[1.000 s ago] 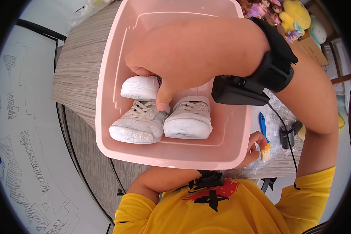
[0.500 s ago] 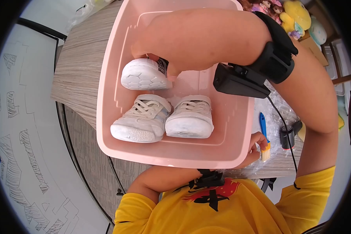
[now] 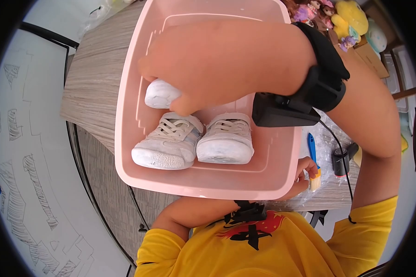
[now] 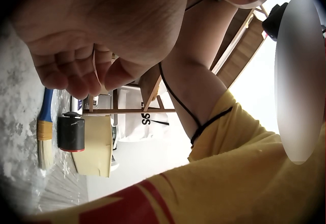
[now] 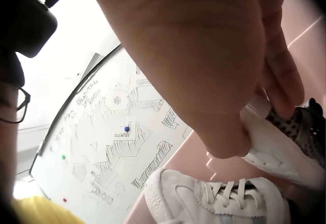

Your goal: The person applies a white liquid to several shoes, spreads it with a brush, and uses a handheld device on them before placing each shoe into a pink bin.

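Note:
A pink plastic tub (image 3: 208, 190) holds white sneakers. My right hand (image 3: 217, 64) reaches in over the far part of it and grips a white shoe (image 3: 161, 95), its thumb on one side and fingers on the other. The hand hides most of that shoe in the head view; a black spotted part (image 5: 308, 127) shows beside its white side in the right wrist view. Nearer me sit two laced sneakers, a left one (image 3: 166, 141) and a right one (image 3: 225, 141), toes toward me. My left hand (image 3: 304, 176), fingers loosely curled around nothing, rests by the tub's near right corner.
Beside the left hand, a blue-handled paintbrush (image 3: 312, 150) and a black cylinder (image 3: 340, 162) lie on bubble wrap (image 3: 328, 127). Dolls and a yellow plush toy (image 3: 351, 18) stand at the far right. A whiteboard (image 3: 27, 138) with drawings is at the left.
The gripped shoe moved back off the left sneaker and tipped up so its sole showed, then came down level, the right hand lowering over it. The left hand stayed put.

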Motion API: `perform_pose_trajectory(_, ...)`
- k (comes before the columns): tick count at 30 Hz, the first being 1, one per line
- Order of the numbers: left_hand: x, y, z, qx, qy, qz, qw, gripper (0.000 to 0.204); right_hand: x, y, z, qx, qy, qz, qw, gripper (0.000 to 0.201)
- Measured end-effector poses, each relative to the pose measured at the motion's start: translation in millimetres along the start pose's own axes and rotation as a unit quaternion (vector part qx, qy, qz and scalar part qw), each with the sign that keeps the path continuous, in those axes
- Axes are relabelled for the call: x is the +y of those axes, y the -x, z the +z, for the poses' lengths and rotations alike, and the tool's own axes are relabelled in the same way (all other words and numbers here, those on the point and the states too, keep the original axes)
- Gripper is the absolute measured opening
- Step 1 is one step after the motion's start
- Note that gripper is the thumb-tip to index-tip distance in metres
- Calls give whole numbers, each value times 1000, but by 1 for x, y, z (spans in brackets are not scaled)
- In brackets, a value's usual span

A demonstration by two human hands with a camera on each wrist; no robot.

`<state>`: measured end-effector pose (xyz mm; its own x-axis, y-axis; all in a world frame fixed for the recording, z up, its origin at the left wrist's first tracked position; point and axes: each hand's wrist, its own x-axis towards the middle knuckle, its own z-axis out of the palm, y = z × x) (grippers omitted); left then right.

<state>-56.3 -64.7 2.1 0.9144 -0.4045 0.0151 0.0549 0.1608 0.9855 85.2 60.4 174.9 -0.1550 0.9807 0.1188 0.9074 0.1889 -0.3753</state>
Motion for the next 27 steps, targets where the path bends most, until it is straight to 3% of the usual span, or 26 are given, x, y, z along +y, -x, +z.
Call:
perform_pose_trajectory(2,1,0,0,2,-1,2,1000,28,-18,7,15,118,84,-3,989,28)
perform_pose_trajectory(4,2,0,0,9,7,17,1000,28,-24,9,18,149,135,-13,979,25)
perform_pose_trajectory(8,4,0,0,9,13,18,1000,28,-23,8,-6,42,170,-47,983,22)
perform_pose_trajectory(12,8,1,-1,7,15,19,1000,27,-20,0,-8,-92,89,32,991,24)
perform_pose_trajectory(15,11,1,-2,6,10,14,1000,27,-11,4,1,4,72,-38,997,24)
perform_pose_trajectory(18,14,2,-3,1,0,12,1000,26,-11,7,6,22,60,-18,998,26)
perform_pose_trajectory(21,9,1,-1,0,8,24,1000,26,-15,5,2,-30,23,16,999,32)
perform_pose_trajectory(24,9,1,-1,-2,11,31,999,26,-9,7,4,74,91,-83,990,39)
perform_pose_trajectory(27,10,2,-1,-2,6,32,999,25,-15,1,-14,-93,23,-9,995,39)
